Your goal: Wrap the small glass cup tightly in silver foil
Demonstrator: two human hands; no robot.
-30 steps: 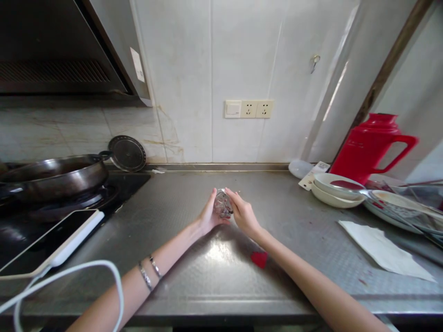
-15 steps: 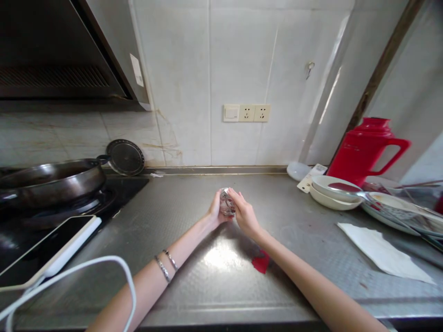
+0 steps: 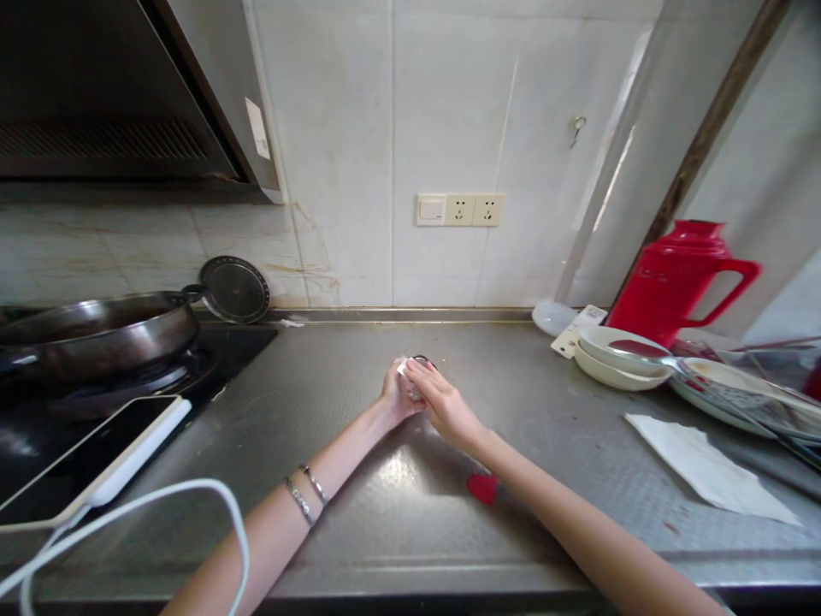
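A small clear glass (image 3: 412,389) is held between both hands above the middle of the steel counter (image 3: 333,385). My left hand (image 3: 394,399) wraps round its left side and underside. Over its right side and top lies my right hand (image 3: 444,400), with its fingers pressed together on the glass and a bit of something white at the fingertips. A dark rim shows just beyond the fingers. Most of the glass is hidden by the hands. Below my right forearm a small red piece (image 3: 482,488) lies on the counter.
At left are a pan (image 3: 103,338) on the stove, a round black lid (image 3: 234,290) and a phone (image 3: 90,462) with a white cable (image 3: 186,485). At right stand a red thermos (image 3: 670,278), stacked bowls (image 3: 619,376), plates and a white napkin (image 3: 709,462).
My right hand has shifted slightly left and further over the glass. The glass has turned or tilted in my hands, and a dark rim now shows at its far side.
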